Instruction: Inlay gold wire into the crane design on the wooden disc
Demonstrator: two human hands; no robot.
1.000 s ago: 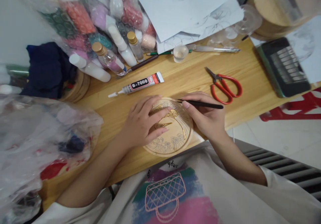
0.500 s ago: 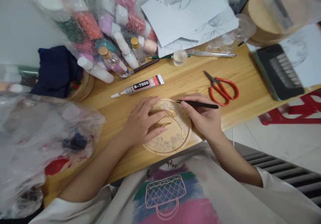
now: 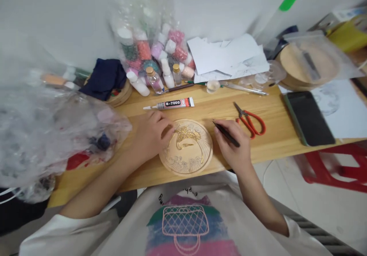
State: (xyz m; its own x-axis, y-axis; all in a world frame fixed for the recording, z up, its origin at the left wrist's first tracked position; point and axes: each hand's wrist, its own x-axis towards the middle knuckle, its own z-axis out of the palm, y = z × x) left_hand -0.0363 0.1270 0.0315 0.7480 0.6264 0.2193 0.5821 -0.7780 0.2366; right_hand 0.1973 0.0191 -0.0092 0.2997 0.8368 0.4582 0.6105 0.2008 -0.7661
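Observation:
A round wooden board [image 3: 189, 162] lies on the table before me. It bears a line drawing of waves and a bird, partly outlined in raised gold. My left hand [image 3: 151, 133] is at the board's left rim, its fingers bent around the edge and covering part of it. My right hand [image 3: 233, 143] is just right of the board, closed on slim black tweezers [image 3: 228, 134] whose tips point up and left, off the board. Above the board lies a glue tube [image 3: 173, 103] marked B-7000. Red-handled pliers or snips [image 3: 249, 122] rest beyond my right hand.
Small bottles [image 3: 153, 79] and bagged jars of coloured bits [image 3: 143, 49] stand along the wall. Paper sheets [image 3: 226, 55], a small clear cup [image 3: 213, 86] and a craft knife [image 3: 246, 89] lie behind. A phone [image 3: 309, 117] sits right; crumpled plastic [image 3: 57, 130] fills the left.
My left hand has drawn back from across the board to its left rim. My right hand has moved the tweezers off the board to the right. The view has tilted up; the phone screen is now dark.

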